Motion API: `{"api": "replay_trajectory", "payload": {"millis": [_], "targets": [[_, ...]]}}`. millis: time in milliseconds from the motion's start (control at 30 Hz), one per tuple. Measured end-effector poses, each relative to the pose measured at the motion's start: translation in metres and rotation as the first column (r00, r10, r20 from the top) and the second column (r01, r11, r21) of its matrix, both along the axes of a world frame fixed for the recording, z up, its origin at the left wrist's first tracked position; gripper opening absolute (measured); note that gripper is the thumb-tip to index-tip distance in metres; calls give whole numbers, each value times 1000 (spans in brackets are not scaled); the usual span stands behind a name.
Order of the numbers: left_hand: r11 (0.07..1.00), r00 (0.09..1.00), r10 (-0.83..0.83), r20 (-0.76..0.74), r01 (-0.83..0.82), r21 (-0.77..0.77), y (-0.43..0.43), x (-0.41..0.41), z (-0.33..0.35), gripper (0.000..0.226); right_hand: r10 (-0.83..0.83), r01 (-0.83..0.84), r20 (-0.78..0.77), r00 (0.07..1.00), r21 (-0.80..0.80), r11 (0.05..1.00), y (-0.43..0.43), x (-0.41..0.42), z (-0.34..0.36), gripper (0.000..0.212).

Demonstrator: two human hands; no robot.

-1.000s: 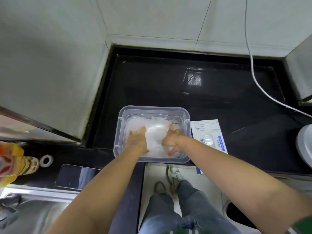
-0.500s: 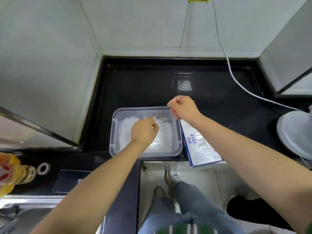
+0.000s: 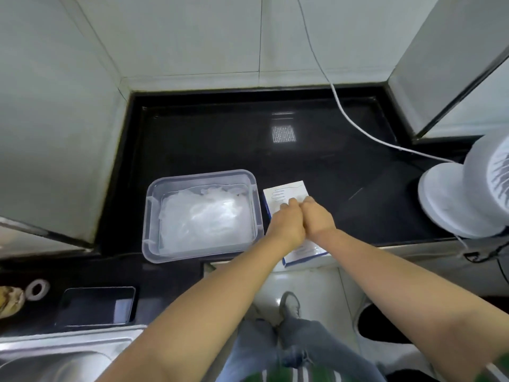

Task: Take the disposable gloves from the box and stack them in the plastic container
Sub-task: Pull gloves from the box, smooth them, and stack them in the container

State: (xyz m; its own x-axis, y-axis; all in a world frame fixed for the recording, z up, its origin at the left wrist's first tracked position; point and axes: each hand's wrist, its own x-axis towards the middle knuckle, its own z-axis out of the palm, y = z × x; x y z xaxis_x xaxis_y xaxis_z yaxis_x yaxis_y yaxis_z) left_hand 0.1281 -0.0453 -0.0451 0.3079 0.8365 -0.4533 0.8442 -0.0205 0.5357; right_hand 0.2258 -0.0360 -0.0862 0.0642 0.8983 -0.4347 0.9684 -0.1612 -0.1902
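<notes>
We are working both hands — left hand point(image 3: 286, 224), right hand point(image 3: 316, 219) — at the glove box point(image 3: 286, 193), their grip unreadable, while just left the plastic container point(image 3: 202, 177) is holding many stacked gloves point(image 3: 205, 216) — more apparently coming.

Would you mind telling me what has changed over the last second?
Both hands left the plastic container and moved right to the glove box: the left hand and right hand now rest together on its top. Whether they grip a glove is hidden. The gloves stay piled in the container; container and box sit much as before.
</notes>
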Motion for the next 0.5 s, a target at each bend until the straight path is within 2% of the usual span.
{"api": "replay_trajectory", "payload": {"millis": [167, 267, 367, 500], "targets": [[987, 993, 95, -70, -103, -121, -3, 0, -35, 59, -72, 77, -76, 994, 52, 996, 1, 11, -6, 20], [990, 993, 101, -64, -107, -97, -5, 0, -44, 65, -98, 112, -267, 959, 36, 993, 6, 19, -5, 22], [990, 992, 119, -39, -121, -69, -2, 0, -47, 64, -79, 119, -511, 856, 46, 992, 6, 29, 0, 22], [990, 992, 123, -34, -125, -64, -1, -1, -48, 75, -173, 290, -735, 656, 33, 957, 8, 33, 9, 18]]}}
